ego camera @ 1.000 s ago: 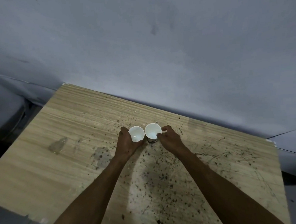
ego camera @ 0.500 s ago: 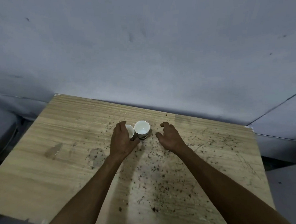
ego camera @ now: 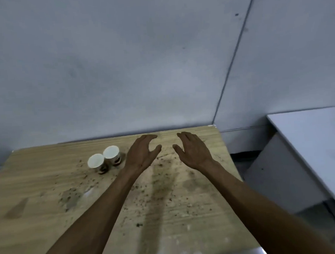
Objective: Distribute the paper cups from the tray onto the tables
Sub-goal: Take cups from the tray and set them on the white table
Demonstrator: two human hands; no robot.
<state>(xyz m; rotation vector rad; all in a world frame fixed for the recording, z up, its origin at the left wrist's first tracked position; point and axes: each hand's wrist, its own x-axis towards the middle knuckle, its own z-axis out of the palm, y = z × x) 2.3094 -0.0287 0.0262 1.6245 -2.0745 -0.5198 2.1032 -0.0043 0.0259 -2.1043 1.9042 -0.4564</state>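
Observation:
Two white paper cups stand upright and touching on the speckled wooden table [ego camera: 39, 193]: the left cup [ego camera: 96, 163] and the right cup [ego camera: 112, 155], both with dark print low on their sides. My left hand [ego camera: 141, 154] hovers just right of the cups, fingers straight, holding nothing. My right hand [ego camera: 191, 151] is further right, also flat and empty, palm turned towards the left hand. No tray is in view.
A grey wall runs behind the table. A white table [ego camera: 310, 137] stands to the right, across a gap with dark floor [ego camera: 243, 161]. Dark specks and stains cover the wooden top.
Both hands let go of the cups and moved right, away from them. The view swung right, bringing the white table into sight.

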